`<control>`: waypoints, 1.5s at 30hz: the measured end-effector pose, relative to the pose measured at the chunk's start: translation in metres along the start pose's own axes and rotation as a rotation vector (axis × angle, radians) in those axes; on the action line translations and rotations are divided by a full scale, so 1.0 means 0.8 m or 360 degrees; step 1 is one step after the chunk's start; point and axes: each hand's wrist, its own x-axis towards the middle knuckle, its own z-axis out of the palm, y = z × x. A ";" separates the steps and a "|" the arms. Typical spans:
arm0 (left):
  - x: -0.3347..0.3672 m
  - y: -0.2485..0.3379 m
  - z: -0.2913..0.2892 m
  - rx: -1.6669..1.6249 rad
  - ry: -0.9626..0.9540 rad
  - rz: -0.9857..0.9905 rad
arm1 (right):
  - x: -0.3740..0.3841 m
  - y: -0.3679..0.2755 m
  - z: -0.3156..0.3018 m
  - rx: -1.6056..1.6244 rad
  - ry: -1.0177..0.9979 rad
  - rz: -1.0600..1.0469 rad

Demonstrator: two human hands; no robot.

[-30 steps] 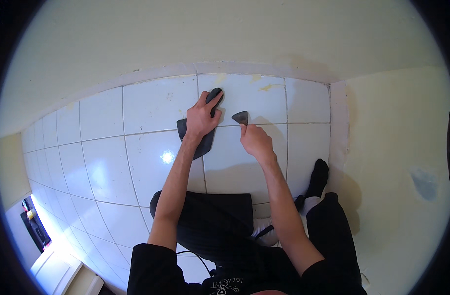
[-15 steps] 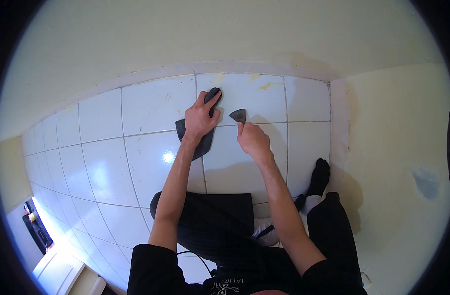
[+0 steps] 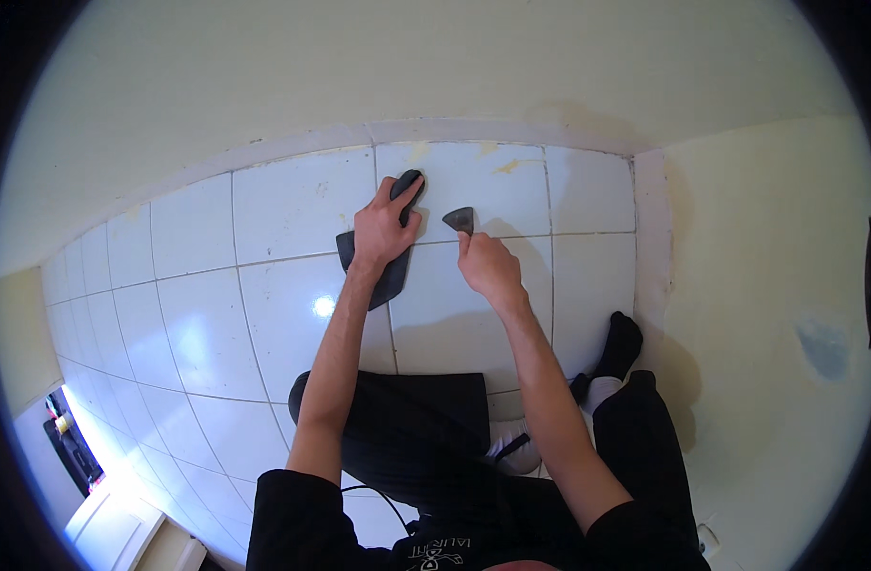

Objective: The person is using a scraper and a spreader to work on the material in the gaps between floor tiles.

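My left hand (image 3: 382, 234) is closed round the handle of a black dustpan (image 3: 391, 284). Its wide, flat part shows on both sides of my wrist, over the white floor tiles (image 3: 307, 319). To the right of it, my right hand (image 3: 492, 266) grips a putty knife (image 3: 461, 220) with a small dark triangular blade that points away from me. A short gap separates the blade from the dustpan. The putty knife's handle is hidden inside my fist. Yellowish stains (image 3: 517, 166) mark the tiles beyond both hands, close to the wall.
A pale wall (image 3: 511, 57) with a low skirting runs along the far side and meets another wall (image 3: 759, 266) on the right. My dark-socked foot (image 3: 620, 344) rests near that corner. White furniture (image 3: 112, 523) stands at the lower left.
The whole view has shifted very slightly. Both hands keep their grips and hold almost the same places over the tiles.
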 end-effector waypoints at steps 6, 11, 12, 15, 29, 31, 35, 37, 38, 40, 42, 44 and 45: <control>-0.002 -0.002 0.002 -0.0019 0.0046 0.0042 | 0.006 -0.002 -0.005 -0.0007 0.0064 -0.0031; -0.001 -0.002 0.005 -0.0013 0.0053 0.0042 | 0.018 -0.007 -0.018 0.0008 0.0107 -0.0021; 0.000 -0.002 0.003 -0.0011 0.0046 0.0036 | 0.022 -0.009 -0.020 0.0012 0.0071 -0.0015; -0.002 0.001 0.000 -0.0031 0.0026 0.0012 | 0.018 -0.007 -0.019 0.0014 0.0007 0.0018; 0.000 0.001 0.001 -0.0016 0.0009 0.0005 | 0.023 -0.012 -0.020 0.0045 -0.0005 0.0034; -0.001 0.000 0.002 -0.0071 0.0035 0.0038 | 0.028 -0.013 -0.023 0.0027 -0.0005 0.0001; 0.000 -0.004 -0.002 -0.0056 0.0034 0.0021 | 0.018 -0.011 -0.017 0.0003 0.0004 -0.0017; -0.001 -0.002 0.000 -0.0055 0.0025 0.0026 | 0.016 -0.011 -0.016 0.0003 -0.0025 0.0030; 0.000 -0.002 0.000 -0.0056 0.0027 0.0026 | 0.019 -0.012 -0.018 0.0002 -0.0024 0.0030; 0.000 -0.002 0.000 -0.0052 0.0001 0.0001 | 0.024 -0.016 -0.021 -0.0009 -0.0016 0.0015; -0.001 -0.001 -0.001 -0.0070 0.0005 -0.0002 | 0.020 -0.014 -0.017 -0.0005 -0.0003 0.0009; -0.001 -0.003 -0.003 -0.0083 0.0017 -0.0005 | 0.016 -0.013 -0.013 -0.0002 0.0012 -0.0006; -0.001 -0.003 -0.001 -0.0082 0.0030 0.0015 | 0.014 -0.011 -0.012 0.0005 0.0026 0.0004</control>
